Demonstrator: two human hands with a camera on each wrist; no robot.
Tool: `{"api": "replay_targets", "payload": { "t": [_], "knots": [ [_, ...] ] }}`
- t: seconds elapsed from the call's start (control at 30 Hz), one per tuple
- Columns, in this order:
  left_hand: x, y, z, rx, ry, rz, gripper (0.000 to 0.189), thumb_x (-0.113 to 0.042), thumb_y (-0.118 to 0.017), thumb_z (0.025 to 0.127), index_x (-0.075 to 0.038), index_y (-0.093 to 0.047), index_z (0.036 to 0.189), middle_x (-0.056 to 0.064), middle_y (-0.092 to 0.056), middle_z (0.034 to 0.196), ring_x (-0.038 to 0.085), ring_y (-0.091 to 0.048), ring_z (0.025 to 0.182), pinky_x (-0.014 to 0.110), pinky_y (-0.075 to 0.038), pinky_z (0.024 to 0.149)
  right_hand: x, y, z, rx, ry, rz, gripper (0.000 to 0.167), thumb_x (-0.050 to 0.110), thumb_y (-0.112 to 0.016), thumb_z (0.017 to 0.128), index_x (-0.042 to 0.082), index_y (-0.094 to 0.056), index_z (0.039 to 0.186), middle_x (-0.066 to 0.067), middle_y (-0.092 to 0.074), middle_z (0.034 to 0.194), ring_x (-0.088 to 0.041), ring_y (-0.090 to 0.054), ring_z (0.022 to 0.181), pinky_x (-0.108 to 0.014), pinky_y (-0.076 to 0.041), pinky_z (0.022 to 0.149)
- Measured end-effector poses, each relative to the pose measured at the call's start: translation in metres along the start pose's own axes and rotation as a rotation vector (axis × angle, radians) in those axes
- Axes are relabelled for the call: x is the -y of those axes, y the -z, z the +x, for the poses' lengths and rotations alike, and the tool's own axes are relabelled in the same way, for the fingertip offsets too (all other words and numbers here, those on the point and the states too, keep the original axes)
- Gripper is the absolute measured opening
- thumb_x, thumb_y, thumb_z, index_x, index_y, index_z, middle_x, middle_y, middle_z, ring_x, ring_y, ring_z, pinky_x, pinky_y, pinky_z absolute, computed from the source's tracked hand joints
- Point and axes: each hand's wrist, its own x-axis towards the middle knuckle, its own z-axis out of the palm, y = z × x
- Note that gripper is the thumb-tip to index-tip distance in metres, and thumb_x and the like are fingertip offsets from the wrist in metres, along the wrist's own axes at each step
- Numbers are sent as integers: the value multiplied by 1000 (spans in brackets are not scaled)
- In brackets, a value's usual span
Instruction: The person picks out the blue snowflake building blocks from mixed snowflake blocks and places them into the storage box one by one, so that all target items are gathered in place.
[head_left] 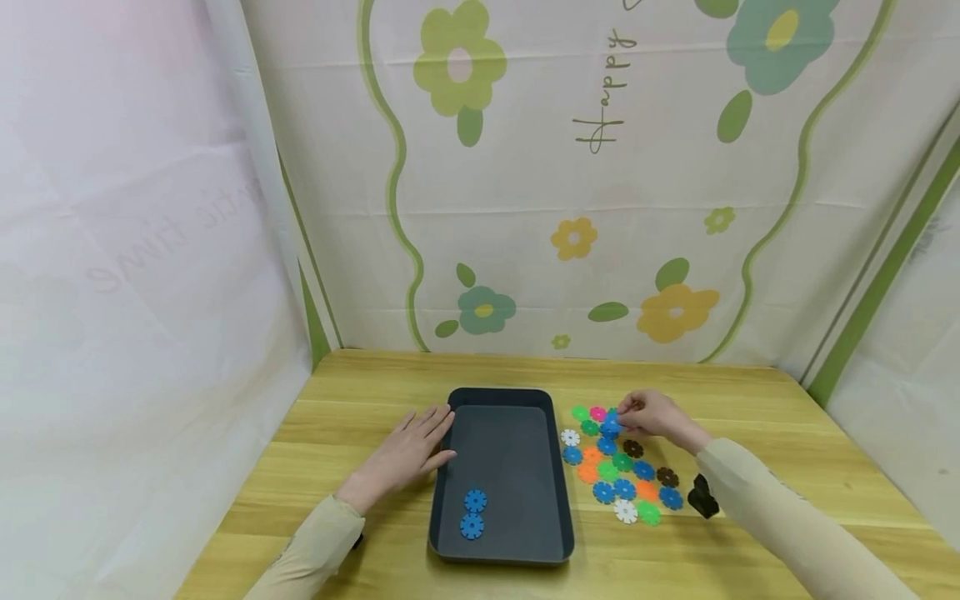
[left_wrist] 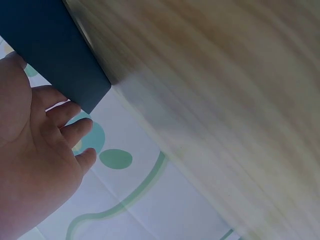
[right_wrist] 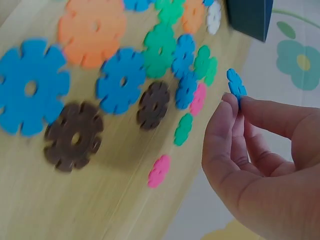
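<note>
My right hand (head_left: 654, 414) pinches a blue notched plastic disc (right_wrist: 234, 82) between thumb and fingertips, raised over the far end of the loose discs. My left hand (head_left: 397, 454) lies with straight fingers at the left rim of a dark grey tray (head_left: 510, 467). In the left wrist view the fingertips of that hand (left_wrist: 45, 135) are right at the tray's outer wall. Inside the tray, near its front left corner, two blue discs (head_left: 472, 526) lie flat, one just beyond the other.
Right of the tray, loose discs are spread on the wooden table (head_left: 390, 379): several blue, orange and green, plus white (head_left: 626, 511), brown (head_left: 667, 477) and pink ones (right_wrist: 159, 171). A flower-printed cloth (head_left: 517, 183) hangs behind the table, with more cloth at both sides.
</note>
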Motion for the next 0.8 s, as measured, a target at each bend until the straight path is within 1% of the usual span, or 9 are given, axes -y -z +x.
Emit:
{"api": "replay_targets", "payload": {
  "t": [0.17, 0.43, 0.53, 0.73, 0.8],
  "knots": [
    [0, 0, -1, -7, -4, 0, 67, -47, -46, 103, -6, -36, 154, 12, -34, 161, 33, -35, 148, 56, -27, 122, 11, -9, 3, 36, 7, 28, 19, 8, -62, 96, -8, -62, 106, -20, -66, 92, -24, -66, 75, -40, -61, 72],
    [0, 0, -2, -5, 3, -1, 67, -47, -46, 103, -6, -36, 154, 12, -34, 161, 33, -36, 148, 56, -27, 122, 33, -23, 10, 68, 41, 44, 17, 9, -62, 96, -6, -63, 105, -20, -67, 94, -26, -64, 76, -40, -58, 71],
    [0, 0, -3, -6, -2, 4, 67, -47, -46, 103, -6, -36, 154, 12, -34, 161, 33, -36, 148, 55, -28, 121, 41, -27, 12, 77, 56, 37, 16, 8, -63, 96, -5, -63, 105, -18, -67, 92, -27, -65, 76, -40, -58, 71],
    [0, 3, -2, 8, 5, 1, 67, -48, -45, 103, -6, -34, 155, 12, -32, 162, 33, -34, 149, 55, -27, 122, 59, -34, 13, 125, 78, 54, 16, 8, -62, 97, -5, -63, 106, -18, -66, 92, -23, -64, 75, -36, -57, 70],
    [0, 3, -1, 14, 8, -3, 67, -48, -44, 103, -6, -34, 155, 12, -31, 163, 33, -34, 149, 56, -26, 122, 64, -38, 13, 143, 91, 61, 17, 8, -62, 97, -6, -62, 107, -18, -66, 93, -21, -65, 75, -36, -59, 72]
  ]
}}
